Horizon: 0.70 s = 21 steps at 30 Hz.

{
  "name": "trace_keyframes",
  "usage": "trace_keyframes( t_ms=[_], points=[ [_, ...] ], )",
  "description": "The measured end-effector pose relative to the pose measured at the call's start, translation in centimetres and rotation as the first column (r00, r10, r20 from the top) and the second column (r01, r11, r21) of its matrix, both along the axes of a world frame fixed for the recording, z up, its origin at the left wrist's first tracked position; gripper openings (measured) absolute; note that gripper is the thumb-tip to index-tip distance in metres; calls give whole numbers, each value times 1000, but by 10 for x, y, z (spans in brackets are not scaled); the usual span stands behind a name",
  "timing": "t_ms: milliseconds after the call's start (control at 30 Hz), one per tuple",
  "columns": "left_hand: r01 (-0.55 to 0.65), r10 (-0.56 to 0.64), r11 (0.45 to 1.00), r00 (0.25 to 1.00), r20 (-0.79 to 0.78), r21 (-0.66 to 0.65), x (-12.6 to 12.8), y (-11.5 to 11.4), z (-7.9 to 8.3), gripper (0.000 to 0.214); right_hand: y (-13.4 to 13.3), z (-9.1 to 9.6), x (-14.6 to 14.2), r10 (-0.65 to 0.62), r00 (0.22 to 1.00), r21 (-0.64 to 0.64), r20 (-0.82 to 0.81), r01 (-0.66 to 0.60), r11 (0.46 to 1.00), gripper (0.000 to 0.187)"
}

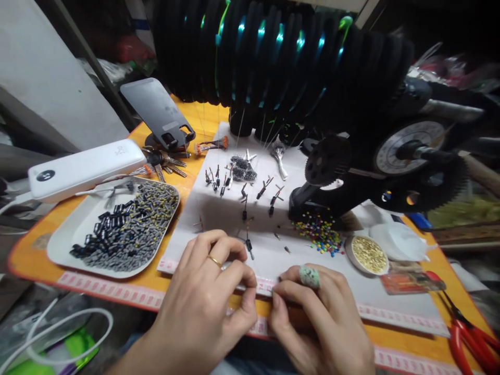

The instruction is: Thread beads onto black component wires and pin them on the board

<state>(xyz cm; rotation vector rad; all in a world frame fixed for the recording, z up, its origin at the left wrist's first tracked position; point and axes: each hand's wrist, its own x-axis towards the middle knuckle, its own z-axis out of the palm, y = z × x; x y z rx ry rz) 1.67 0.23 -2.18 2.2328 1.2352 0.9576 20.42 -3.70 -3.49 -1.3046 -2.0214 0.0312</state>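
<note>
My left hand [213, 289], with a ring on one finger, is closed in a pinch over the front edge of the white board [230, 213]. Facing it, my right hand [322, 315] has thumb and index finger pressed together and a green speckled wrap [309, 276] round one finger. Whatever lies between the fingertips of either hand is too small to make out. Just beyond the left fingers stands a small black part with thin wires [249, 245]. Several similar parts [272, 205] lie farther back, near a pile of short dark pieces [242, 169].
On the left, a tray [52, 247] holds grey and black cylinders, beside a white power bank [88, 169] and phone stand [154, 107]. A large black geared machine [273, 62] looms behind. Coloured beads [320, 233], a cup of gold bits [367, 254] and red-handled pliers [466, 338] lie right.
</note>
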Motion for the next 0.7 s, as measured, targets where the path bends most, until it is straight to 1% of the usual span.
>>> trace_keyframes(
  t_ms=[167, 367, 500, 700],
  points=[
    [-33, 32, 999, 999, 21, 35, 0, 0, -3, 13, -1, -2, -3, -59, 998, -5, 14, 59, 998, 14],
    [-84, 84, 993, 996, 3, 85, 2, -2, -4, 15, -1, 0, 2, -28, 996, 16, 82, 27, 1000, 14],
    [-98, 100, 989, 995, -14, 113, 3, -2, -5, 15, -2, -1, 5, -49, 993, 18, 112, 47, 999, 18],
    [-108, 113, 983, 993, -21, 148, 3, -1, -6, 18, -5, -2, 16, -83, 991, -14, 105, 84, 996, 17]
  ],
)
